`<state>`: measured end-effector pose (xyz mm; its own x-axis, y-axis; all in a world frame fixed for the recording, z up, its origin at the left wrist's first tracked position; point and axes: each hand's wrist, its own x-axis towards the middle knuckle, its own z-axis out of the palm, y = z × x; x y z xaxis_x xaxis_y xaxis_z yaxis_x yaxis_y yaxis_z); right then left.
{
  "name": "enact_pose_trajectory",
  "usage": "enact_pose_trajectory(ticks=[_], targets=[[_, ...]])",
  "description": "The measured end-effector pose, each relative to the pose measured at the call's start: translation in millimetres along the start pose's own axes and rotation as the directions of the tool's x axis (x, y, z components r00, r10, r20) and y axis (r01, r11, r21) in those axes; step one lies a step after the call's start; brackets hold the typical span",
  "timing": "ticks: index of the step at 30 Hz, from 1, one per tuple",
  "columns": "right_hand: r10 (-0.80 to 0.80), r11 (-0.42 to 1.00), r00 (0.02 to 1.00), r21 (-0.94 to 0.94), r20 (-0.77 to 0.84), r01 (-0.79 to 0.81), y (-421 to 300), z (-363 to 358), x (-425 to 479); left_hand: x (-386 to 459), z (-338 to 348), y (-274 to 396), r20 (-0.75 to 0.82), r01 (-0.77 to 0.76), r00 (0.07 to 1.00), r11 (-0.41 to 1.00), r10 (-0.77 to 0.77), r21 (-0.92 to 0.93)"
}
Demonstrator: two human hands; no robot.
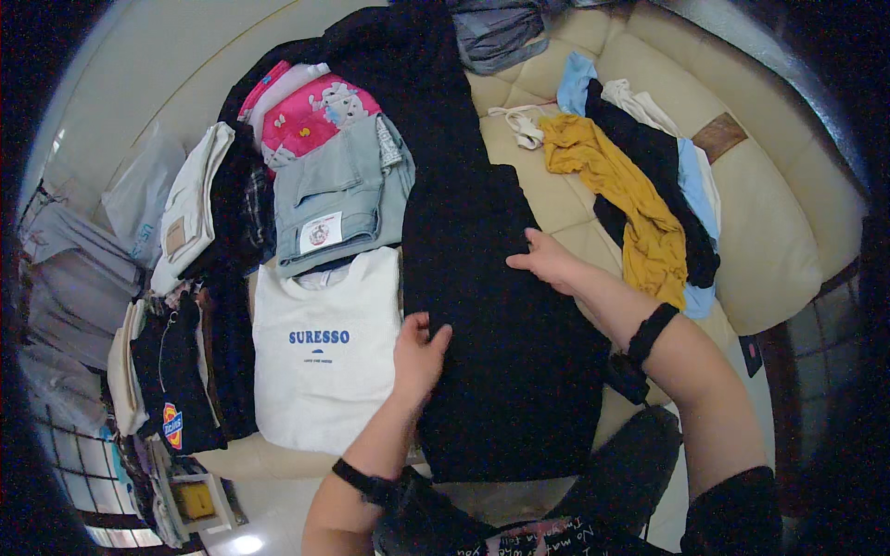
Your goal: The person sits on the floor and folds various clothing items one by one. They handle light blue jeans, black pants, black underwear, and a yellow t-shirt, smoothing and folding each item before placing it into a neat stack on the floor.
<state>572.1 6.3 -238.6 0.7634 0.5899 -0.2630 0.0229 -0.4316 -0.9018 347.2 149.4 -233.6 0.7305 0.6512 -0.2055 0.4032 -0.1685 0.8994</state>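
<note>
A large black garment [487,292] lies spread lengthwise on the cream sofa, its lower end towards my lap. My right hand [546,260] rests at its right edge, thumb and fingers apart. Over its left edge, beside a folded white shirt with blue lettering [320,396], is my left hand [422,351], its fingers parted. Neither hand plainly grips cloth. Above the shirt lie folded grey-green jeans [334,201] and a pink patterned item [313,111].
Rumpled mustard [626,201], black, white and light blue clothes lie on the sofa [751,229] at right. Folded white trousers [191,201], black folded clothes [181,382] and a clear plastic bag [146,187] are at left. A grey bag [497,35] stands at the top.
</note>
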Motion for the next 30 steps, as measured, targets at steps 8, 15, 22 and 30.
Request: enact_pose_trajectory(ticks=[8,15,22,30], targets=[[-0.193,0.872,0.921,-0.490,-0.337,0.003,-14,-25,24,-15,12,83,0.284,-0.329,0.914,0.939,0.290,0.098],[0.229,0.932,0.934,0.214,0.275,-0.292,-27,-39,42,7,6,39,0.806,0.737,0.590,0.439,-0.049,-0.514],[-0.489,0.872,0.872,0.009,-0.008,0.489,-63,-20,-12,10,-1,27,0.761,0.707,0.639,0.301,0.116,-0.640],[-0.631,-0.003,0.117,-0.154,0.767,0.988,-45,-5,-147,-10,-61,38,0.652,0.639,0.752,0.355,-0.099,-0.683]])
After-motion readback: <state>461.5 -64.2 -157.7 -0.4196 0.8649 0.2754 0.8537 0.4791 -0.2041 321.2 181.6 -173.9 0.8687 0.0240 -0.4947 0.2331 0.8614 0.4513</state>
